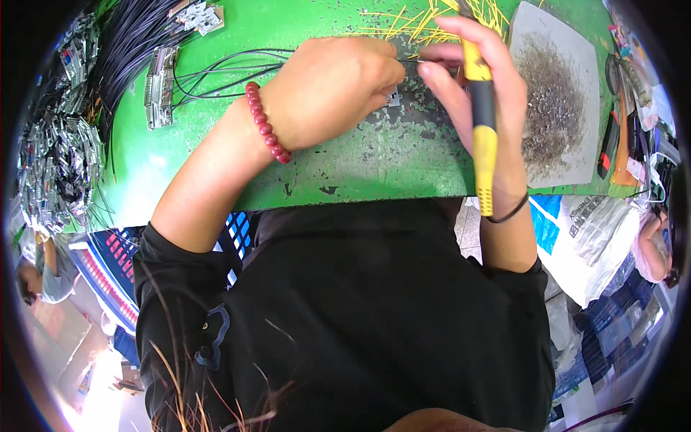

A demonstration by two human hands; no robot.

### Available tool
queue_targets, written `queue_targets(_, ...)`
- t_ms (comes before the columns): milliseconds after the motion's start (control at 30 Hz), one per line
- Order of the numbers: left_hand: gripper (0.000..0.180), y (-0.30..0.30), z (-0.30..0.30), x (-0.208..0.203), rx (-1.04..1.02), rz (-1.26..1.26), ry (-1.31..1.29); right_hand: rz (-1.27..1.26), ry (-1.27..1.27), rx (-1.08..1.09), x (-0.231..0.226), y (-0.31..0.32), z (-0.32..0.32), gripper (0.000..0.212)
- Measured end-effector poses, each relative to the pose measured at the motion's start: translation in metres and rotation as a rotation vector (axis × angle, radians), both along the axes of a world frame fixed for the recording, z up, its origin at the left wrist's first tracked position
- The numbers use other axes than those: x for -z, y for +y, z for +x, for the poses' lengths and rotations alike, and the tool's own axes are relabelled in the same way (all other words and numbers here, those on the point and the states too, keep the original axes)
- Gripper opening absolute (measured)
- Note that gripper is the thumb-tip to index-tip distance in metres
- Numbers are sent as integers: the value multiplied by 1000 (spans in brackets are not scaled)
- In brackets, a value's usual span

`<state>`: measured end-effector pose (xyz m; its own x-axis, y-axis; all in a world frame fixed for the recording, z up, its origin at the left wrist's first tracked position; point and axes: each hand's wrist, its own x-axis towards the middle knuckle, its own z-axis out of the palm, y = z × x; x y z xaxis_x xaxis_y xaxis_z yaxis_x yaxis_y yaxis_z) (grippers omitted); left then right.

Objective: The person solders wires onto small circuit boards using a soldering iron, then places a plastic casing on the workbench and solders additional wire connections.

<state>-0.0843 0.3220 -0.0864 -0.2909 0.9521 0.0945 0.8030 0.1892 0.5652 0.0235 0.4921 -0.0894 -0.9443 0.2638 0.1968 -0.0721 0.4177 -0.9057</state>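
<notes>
Black wires (266,68) ran across the green worktop (360,173) in the head view, from a stack of silver connectors (160,88) at the left to beneath the left hand (338,79). That hand's fingers were folded closed near the top middle of the view, seemingly pinching a wire, since a thin dark strand showed in the gap toward the right hand (507,93). Just under them lay a small metal part (393,97), mostly covered. The right hand's fingers were curled round a yellow-and-black tool (482,108), with thumb and forefinger a little apart beside the strand (whether they touched it, I could not tell).

Holding tool and strand so close together looked like the likeliest source of trouble: a loose grip might have let the handle swing into the left fingers, or jogged the strand out of line. A pull by the left hand could have dragged the connectors along, as the wires seemed to lead to them. Loose yellow wires (432,21) lay near enough to snag, and brown crumbs on the grey board (533,18) might have spread if a wrist brushed it.

The tool's working end was cut off by the upper edge, so its kind was uncertain. The left fingertips were hidden behind the knuckles, the wires passed out of sight under the wrist, and the heap of silver parts (61,158) blurred together at the bent rim.
</notes>
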Motion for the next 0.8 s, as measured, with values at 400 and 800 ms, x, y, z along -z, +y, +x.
queue_targets(400, 21, -10, 10, -4, -146, 181, -431, -37, 161, 64, 13, -22, 14, 42)
queue_targets(800, 9, -11, 36, -5, -371, 358, -162, -16, 336, 21, 18, -22, 29, 41)
